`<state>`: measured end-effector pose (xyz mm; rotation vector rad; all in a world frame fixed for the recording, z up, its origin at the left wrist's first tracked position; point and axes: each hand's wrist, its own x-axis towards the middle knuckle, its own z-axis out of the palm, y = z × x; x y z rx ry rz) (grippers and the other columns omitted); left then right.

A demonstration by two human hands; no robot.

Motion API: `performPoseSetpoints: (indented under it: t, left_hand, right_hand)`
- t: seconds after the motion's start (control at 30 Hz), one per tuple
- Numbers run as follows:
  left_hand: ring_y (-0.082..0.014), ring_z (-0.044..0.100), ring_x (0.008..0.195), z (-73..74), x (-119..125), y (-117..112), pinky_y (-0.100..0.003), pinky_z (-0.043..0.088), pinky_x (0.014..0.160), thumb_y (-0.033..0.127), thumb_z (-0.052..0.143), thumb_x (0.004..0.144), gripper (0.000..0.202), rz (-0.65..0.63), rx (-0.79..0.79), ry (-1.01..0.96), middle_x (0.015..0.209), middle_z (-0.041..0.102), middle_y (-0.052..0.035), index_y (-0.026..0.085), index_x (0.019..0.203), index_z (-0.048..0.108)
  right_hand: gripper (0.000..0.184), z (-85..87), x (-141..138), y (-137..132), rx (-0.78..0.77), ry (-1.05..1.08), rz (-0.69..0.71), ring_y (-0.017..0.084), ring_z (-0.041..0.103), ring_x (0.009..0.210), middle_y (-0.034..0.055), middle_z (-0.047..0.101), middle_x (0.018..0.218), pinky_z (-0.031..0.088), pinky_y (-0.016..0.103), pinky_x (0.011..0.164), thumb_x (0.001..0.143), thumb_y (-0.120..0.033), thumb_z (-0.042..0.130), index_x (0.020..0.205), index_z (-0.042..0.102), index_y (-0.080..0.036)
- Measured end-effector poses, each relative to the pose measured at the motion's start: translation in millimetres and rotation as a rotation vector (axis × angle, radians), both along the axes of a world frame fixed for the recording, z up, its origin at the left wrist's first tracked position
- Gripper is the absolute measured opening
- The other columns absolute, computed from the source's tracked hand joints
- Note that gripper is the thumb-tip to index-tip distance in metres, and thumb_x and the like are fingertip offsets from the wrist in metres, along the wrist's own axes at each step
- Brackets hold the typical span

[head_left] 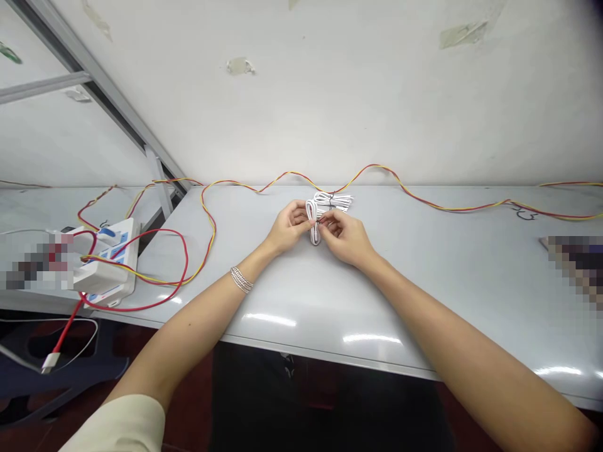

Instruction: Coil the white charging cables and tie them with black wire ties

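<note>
Between my two hands a coiled white cable (312, 216) stands roughly upright over the grey table (424, 270). My left hand (291, 226) is closed on its left side, the thumb pressing the coil. Thumb and fingers of my right hand (343, 235) pinch at the coil's middle, where a bit of dark tie shows; most of that tie is hidden by the fingers. Just behind lies another bundle of white cable (336, 201), bound around its middle with a black tie.
Red and yellow wires (287, 174) run along the back wall. On the left stands a white power strip (120, 257) with plugs and looping red wire. Several black ties (524, 213) lie at the right rear, and a blurred-out object (577, 263) sits at the right edge.
</note>
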<state>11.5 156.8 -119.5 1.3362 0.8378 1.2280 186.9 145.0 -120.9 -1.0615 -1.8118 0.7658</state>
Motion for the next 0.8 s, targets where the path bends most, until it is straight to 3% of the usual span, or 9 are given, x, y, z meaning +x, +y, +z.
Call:
performPoseSetpoints:
  t: [0.2, 0.43, 0.63, 0.8]
  left_hand:
    - [-0.0167, 0.065, 0.085, 3.0, 2.5, -2.8, -0.031, 0.053, 0.077, 0.041, 0.084, 0.071, 0.046, 0.034, 0.016, -0.03, 0.088, 0.067, -0.0041, 0.018, 0.098, 0.055]
    - [-0.0111, 0.059, 0.071, 8.5, 1.4, -2.9, -0.024, 0.047, 0.064, 0.035, 0.086, 0.067, 0.04, 0.166, 0.037, -0.058, 0.077, 0.064, -0.0001, 0.016, 0.085, 0.056]
    - [-0.0137, 0.065, 0.074, 7.1, 0.8, -1.3, -0.03, 0.055, 0.073, 0.036, 0.082, 0.073, 0.035, 0.144, 0.008, -0.155, 0.079, 0.068, -0.0019, 0.015, 0.086, 0.057]
    - [-0.0137, 0.066, 0.072, 7.8, 1.4, -1.0, -0.029, 0.057, 0.071, 0.038, 0.078, 0.078, 0.032, 0.164, -0.025, -0.135, 0.076, 0.065, -0.0009, 0.014, 0.088, 0.058]
  right_hand:
    - [0.015, -0.3, 0.4, 1.6, -0.022, -0.009, -0.008, 0.014, 0.059, 0.06, 0.0041, 0.069, 0.082, 0.05, 0.029, 0.063, 0.085, -0.031, 0.059, 0.094, 0.061, -0.019]
    - [0.031, 4.4, -1.3, -2.2, -0.03, -0.017, -0.023, 0.016, 0.064, 0.075, 0.0073, 0.07, 0.095, 0.052, 0.03, 0.07, 0.085, -0.047, 0.065, 0.094, 0.064, -0.017]
    - [0.032, 4.5, -0.4, -1.1, -0.078, -0.033, -0.019, 0.015, 0.061, 0.073, 0.0081, 0.072, 0.103, 0.051, 0.031, 0.071, 0.088, -0.043, 0.062, 0.106, 0.069, -0.018]
    - [0.034, 1.7, 0.5, 1.3, -0.09, -0.017, -0.045, 0.015, 0.057, 0.066, 0.0071, 0.072, 0.094, 0.047, 0.031, 0.065, 0.087, -0.044, 0.062, 0.106, 0.069, -0.016]
